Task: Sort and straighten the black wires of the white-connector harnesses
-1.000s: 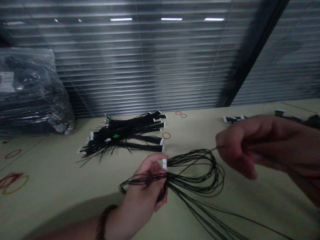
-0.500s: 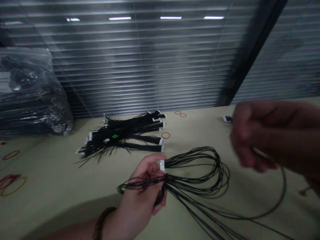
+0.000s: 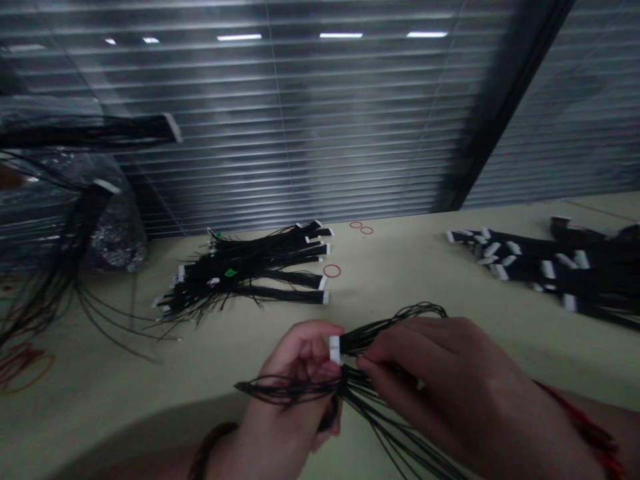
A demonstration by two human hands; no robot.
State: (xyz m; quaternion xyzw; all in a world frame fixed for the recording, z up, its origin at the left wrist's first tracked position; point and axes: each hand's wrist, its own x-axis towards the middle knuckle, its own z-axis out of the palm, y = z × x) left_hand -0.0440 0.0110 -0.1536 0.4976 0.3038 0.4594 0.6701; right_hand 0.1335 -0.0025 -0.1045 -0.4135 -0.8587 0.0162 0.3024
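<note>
My left hand [image 3: 295, 387] is closed around a white connector [image 3: 335, 349] near the bottom middle, with a bundle of thin black wires [image 3: 370, 400] fanning out from it to the right and more wires looped over the thumb. Close to the connector's right side, my right hand [image 3: 440, 380] has its thumb and index finger pinched together among the wires. What sits between those fingertips is too small and covered to name.
Black wire bundles with white connectors lie in a pile [image 3: 240, 270] at centre left and another [image 3: 555, 263] at right. Blurred bundles [image 3: 75, 233] hang at left before a clear plastic bag [image 3: 120, 227]. Red bands [image 3: 332, 271] rest on the table; blinds [image 3: 325, 133] stand behind.
My right hand has moved left and down to the connector, uncovering the right pile. The blurred wire bundles have come into view at the left. My left hand has shifted slightly.
</note>
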